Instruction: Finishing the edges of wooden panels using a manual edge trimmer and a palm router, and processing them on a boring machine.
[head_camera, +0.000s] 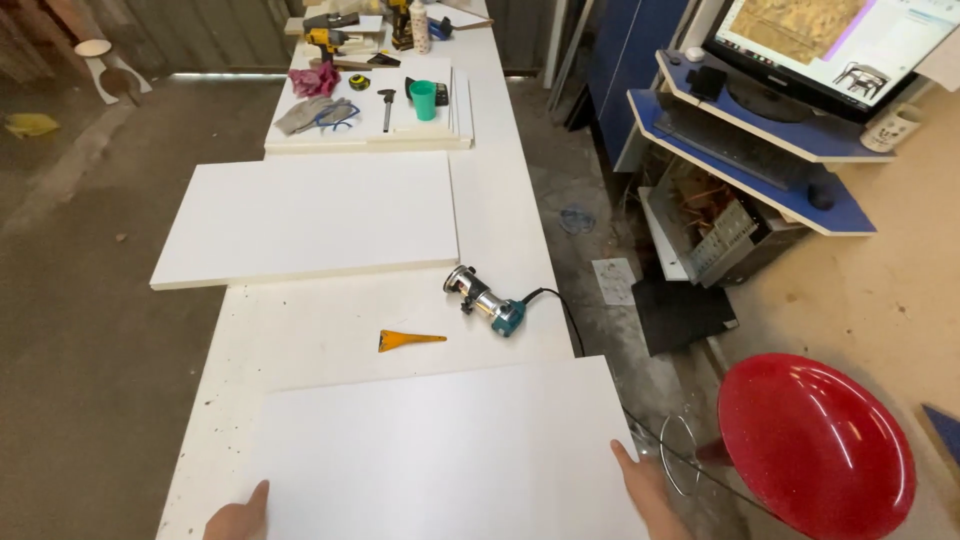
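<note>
Workshop surface, long and white, carries a white panel at its near end. Left hand and right hand grip its opposite edges, steadying it flat; router and scraper lie beyond.

Bright even light, glare on the red stool, soft shadows, wide-angle bending at edges

A flat computer screen with a black frame stands tilted on the blue desk at upper right, glowing white with a tan, wood-grained picture, a purple stripe and a small dark chair drawing near its lower corner.
</note>
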